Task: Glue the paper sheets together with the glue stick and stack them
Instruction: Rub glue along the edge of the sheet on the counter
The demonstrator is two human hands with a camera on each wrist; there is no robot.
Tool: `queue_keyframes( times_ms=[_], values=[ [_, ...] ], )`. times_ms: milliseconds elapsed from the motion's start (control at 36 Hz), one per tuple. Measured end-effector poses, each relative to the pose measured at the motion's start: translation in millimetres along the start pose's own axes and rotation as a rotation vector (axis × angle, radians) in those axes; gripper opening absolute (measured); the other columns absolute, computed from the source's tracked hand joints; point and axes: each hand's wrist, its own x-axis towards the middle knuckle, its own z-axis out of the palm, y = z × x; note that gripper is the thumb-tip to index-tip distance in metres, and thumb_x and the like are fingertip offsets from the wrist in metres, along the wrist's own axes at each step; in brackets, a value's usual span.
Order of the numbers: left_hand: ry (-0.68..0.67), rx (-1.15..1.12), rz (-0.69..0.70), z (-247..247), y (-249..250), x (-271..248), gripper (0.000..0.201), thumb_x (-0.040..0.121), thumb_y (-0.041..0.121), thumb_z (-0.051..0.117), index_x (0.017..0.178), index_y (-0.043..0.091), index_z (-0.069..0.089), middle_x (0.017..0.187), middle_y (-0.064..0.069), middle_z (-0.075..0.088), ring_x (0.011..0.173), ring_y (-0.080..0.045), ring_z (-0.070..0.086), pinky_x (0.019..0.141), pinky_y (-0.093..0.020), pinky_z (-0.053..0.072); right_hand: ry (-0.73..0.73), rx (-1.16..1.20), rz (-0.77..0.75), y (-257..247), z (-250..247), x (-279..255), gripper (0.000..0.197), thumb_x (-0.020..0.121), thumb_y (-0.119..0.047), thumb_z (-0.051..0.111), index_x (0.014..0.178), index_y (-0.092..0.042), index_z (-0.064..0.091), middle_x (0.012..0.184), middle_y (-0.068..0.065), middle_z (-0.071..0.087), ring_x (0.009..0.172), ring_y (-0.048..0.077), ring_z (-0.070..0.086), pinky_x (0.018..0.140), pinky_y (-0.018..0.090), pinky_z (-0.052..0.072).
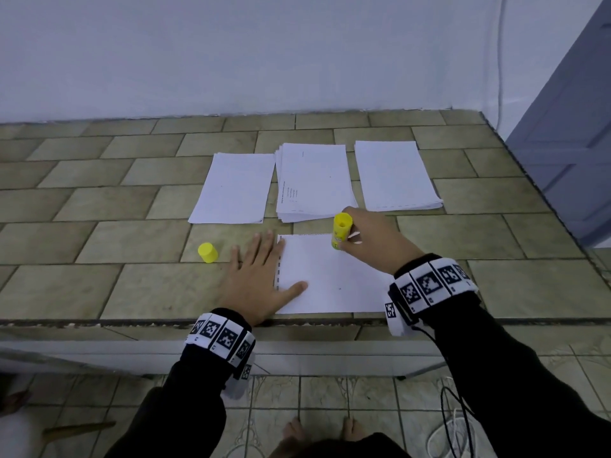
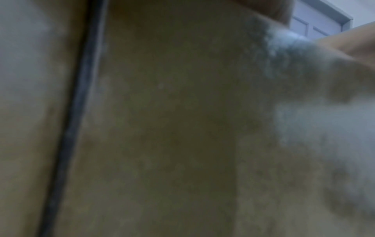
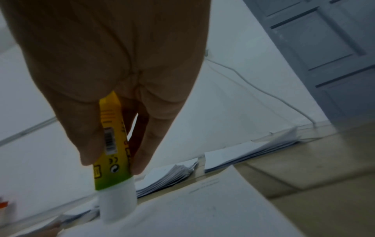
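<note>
One paper sheet (image 1: 330, 279) lies at the near edge of the tiled table (image 1: 132, 285). The left hand (image 1: 258, 279) rests flat and spread on the sheet's left edge. The right hand (image 1: 370, 242) grips the glue stick (image 1: 340, 230), tip down on the sheet's far edge. The yellow cap (image 1: 208, 252) stands left of the hand, with bare tiles around it. Farther back, three paper stacks (image 1: 314, 183) lie side by side, near the wall (image 1: 264, 54).
</note>
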Motion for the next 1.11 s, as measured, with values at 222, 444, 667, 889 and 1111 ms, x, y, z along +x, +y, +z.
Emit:
queue_keyframes(
  times_ms=[222,444,667,889,1111],
  values=[
    [0.013,-0.026,0.002,-2,1,-2,0.116,0.065,0.095,-0.005,0.158,0.027,0.0,0.165,0.006,-0.011,0.151,-0.015,-0.012,0.121,-0.052,-0.007,0.008,0.138,0.009,11,-22,-47,0.009,0.082,0.002,0.068,0.089,-0.003,0.068,0.092,0.001,0.07,0.082,0.001,0.067,0.071,0.011,0.052],
    [-0.008,-0.007,-0.011,-4,3,-1,0.125,0.057,0.1,-0.005,0.158,0.025,0.0,0.165,0.005,-0.01,0.151,-0.015,-0.012,0.121,-0.052,-0.005,-0.077,0.113,0.041,20,-35,-73,0.014,0.082,-0.005,0.073,0.095,-0.005,0.067,0.09,-0.016,0.066,0.084,0.001,0.066,0.074,0.011,0.052],
    [0.002,-0.009,-0.011,-4,3,-1,0.124,0.058,0.099,-0.004,0.158,0.026,0.001,0.165,0.005,-0.009,0.151,-0.015,-0.012,0.121,-0.053,-0.005,-0.105,0.067,0.018,24,-37,-68,0.014,0.08,-0.007,0.073,0.093,-0.009,0.067,0.089,-0.011,0.068,0.084,0.011,0.067,0.078,0.021,0.056],
    [0.005,-0.011,-0.015,-5,4,-1,0.122,0.06,0.098,0.003,0.158,0.025,0.003,0.166,0.004,-0.007,0.152,-0.016,-0.01,0.121,-0.052,-0.004,-0.008,0.002,0.005,37,-45,-38,0.01,0.08,-0.004,0.072,0.088,-0.002,0.067,0.087,-0.006,0.069,0.08,0.013,0.067,0.074,0.021,0.055],
    [0.009,-0.003,-0.016,-3,3,-1,0.124,0.059,0.099,0.0,0.158,0.026,0.003,0.165,0.005,-0.007,0.152,-0.015,-0.01,0.121,-0.052,-0.004,0.036,-0.05,0.065,51,-53,-5,0.012,0.081,-0.011,0.07,0.078,-0.013,0.059,0.085,0.002,0.071,0.084,0.02,0.068,0.082,0.044,0.055]
  ],
)
